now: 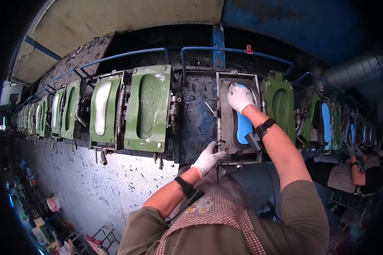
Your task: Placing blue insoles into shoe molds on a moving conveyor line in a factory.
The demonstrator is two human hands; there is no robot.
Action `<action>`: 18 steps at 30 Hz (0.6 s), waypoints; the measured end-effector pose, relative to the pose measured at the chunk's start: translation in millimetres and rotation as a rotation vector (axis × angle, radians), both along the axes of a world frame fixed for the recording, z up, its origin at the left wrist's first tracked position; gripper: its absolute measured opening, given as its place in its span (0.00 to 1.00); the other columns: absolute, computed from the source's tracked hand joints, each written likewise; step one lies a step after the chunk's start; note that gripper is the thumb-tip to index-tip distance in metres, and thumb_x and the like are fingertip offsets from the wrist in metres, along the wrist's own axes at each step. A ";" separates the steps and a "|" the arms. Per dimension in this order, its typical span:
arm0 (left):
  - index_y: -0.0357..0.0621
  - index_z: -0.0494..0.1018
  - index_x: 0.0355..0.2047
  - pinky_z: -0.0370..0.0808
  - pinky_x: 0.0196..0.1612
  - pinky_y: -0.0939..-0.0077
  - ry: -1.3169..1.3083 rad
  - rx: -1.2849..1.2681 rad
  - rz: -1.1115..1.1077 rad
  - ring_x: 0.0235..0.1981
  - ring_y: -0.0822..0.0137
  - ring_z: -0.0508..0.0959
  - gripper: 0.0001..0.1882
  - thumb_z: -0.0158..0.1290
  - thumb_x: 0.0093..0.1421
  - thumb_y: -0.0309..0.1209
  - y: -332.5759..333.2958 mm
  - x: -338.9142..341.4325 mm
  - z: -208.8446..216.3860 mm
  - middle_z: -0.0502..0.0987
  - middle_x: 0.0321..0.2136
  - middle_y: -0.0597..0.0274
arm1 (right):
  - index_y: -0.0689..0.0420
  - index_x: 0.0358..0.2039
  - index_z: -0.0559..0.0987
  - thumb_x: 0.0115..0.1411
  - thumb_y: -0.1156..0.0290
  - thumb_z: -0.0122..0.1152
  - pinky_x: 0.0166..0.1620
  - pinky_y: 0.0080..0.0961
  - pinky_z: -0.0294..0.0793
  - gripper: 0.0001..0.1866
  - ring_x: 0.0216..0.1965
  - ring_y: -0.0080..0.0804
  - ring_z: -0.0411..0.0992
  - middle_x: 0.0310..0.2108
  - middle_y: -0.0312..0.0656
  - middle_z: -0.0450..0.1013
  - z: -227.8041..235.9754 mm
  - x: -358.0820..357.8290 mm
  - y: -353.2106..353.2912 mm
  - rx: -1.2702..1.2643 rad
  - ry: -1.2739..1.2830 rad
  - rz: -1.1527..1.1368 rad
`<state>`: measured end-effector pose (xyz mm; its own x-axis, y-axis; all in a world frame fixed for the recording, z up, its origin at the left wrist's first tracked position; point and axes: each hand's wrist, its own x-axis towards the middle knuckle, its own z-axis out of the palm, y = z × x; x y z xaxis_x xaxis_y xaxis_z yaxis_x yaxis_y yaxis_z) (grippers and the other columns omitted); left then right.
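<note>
In front of me lies a metal mould with a grey plate in a frame. A blue shoe-sole-shaped piece lies lengthwise in it, with a dark rim around its lower end. My right hand, in a white glove, is closed at the far end of this piece; the fingertips are partly hidden. My left hand, also in a white glove, is at the mould's near left corner with thumb and fingers apart. It seems to touch the frame edge.
Green moulds with sole-shaped hollows line both sides, one holding a white sole form. A blue rail runs behind. Below left is a metal tread-plate floor. At far right another person works.
</note>
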<state>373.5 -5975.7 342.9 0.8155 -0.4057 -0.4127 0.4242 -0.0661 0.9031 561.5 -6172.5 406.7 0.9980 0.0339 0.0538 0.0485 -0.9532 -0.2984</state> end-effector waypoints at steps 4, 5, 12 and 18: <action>0.30 0.43 0.66 0.68 0.59 0.63 -0.107 0.344 -0.038 0.57 0.48 0.71 0.55 0.65 0.50 0.43 -23.0 12.9 -21.6 0.67 0.57 0.35 | 0.60 0.42 0.75 0.62 0.72 0.52 0.46 0.36 0.76 0.10 0.41 0.43 0.77 0.39 0.52 0.76 80.1 -27.9 -21.7 0.358 -0.463 0.110; 0.32 0.42 0.67 0.69 0.59 0.61 -0.190 0.433 0.067 0.58 0.46 0.70 0.57 0.67 0.48 0.44 -31.8 7.3 -21.2 0.64 0.58 0.35 | 0.60 0.43 0.75 0.62 0.72 0.52 0.47 0.36 0.76 0.10 0.41 0.44 0.76 0.40 0.51 0.75 95.9 -45.3 -23.8 0.432 -0.547 0.091; 0.38 0.47 0.66 0.64 0.62 0.57 -0.696 0.690 0.300 0.61 0.40 0.62 0.64 0.73 0.35 0.45 -57.1 13.8 4.8 0.57 0.60 0.35 | 0.59 0.61 0.66 0.61 0.53 0.49 0.67 0.44 0.52 0.31 0.64 0.54 0.56 0.64 0.56 0.56 -34.6 -36.7 -29.9 -0.005 -0.279 0.110; 0.38 0.70 0.51 0.67 0.60 0.57 -1.441 0.576 -0.212 0.59 0.44 0.67 0.33 0.67 0.45 0.36 -51.2 41.8 22.6 0.67 0.56 0.46 | 0.57 0.59 0.69 0.62 0.59 0.52 0.66 0.43 0.56 0.27 0.65 0.53 0.56 0.64 0.54 0.58 -50.2 -94.6 -66.8 0.353 -0.261 0.222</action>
